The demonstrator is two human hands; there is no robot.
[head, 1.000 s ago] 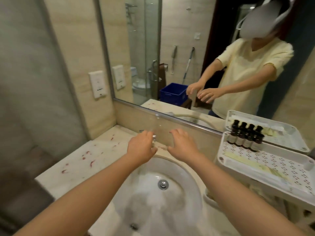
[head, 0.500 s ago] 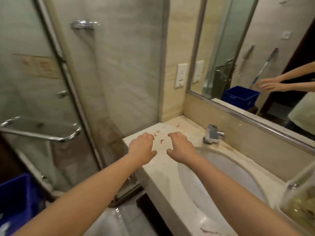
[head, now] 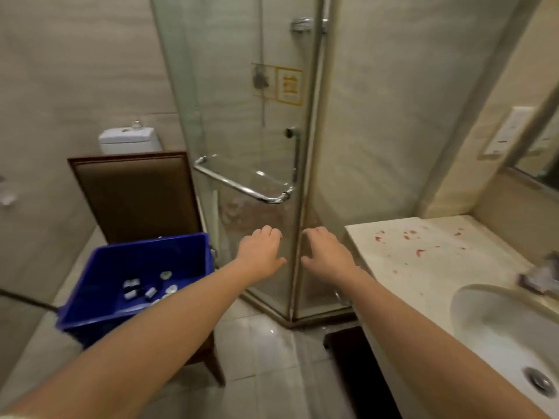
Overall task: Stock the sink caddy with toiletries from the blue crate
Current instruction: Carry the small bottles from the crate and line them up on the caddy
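1. Yellow-bordered sticker (head: 289,86) on the glass shower door (head: 242,140): mark inside too blurred to read.
2. Fainter sticker (head: 262,81) just left of it: illegible.
3. Small items (head: 131,285) in the blue crate (head: 106,267): no readable print.

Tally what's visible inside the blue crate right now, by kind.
Small dark bottles: 3
Pale round items: 2
Total: 5 visible in the blue crate. The view is blurry, and the left arm covers the near edge, so there may be more.
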